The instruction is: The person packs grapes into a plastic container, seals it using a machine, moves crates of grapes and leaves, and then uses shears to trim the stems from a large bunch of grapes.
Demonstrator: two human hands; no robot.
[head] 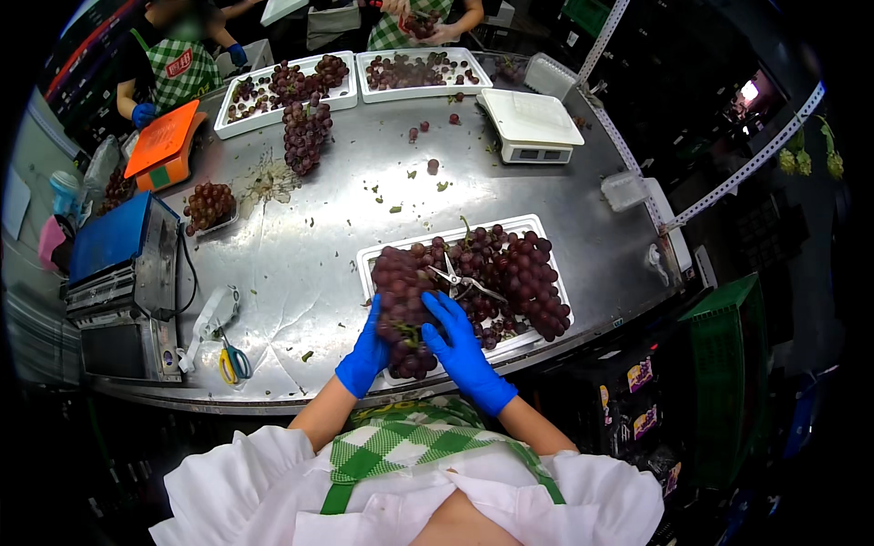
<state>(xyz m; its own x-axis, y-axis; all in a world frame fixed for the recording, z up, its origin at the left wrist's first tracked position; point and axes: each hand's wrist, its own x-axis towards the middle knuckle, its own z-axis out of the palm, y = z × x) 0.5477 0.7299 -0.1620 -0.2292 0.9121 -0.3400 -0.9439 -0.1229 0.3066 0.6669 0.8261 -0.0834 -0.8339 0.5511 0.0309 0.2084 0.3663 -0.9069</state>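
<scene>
A long bunch of dark red grapes [403, 300], slightly blurred, is held upright between my two blue-gloved hands at the near left of a white foam tray [546, 228]. My left hand [367, 351] cups its left side, the fingertips hidden behind the fruit. From the right, my right hand [466, 351] rests its thumb and fingers against the bunch. Metal pruning snips [456, 278] lie with blades spread on the other grapes in the tray, just beyond my right fingers. Another large bunch [529, 273] hangs over the tray's right side.
Across the steel table [287, 293] are a white scale [532, 126], an orange scale [162, 147] and two grape trays [287, 95] [423, 72]. Scissors [234, 362] lie left, near a blue-topped machine [116, 239]. Two people work opposite. A green crate [727, 382] stands right.
</scene>
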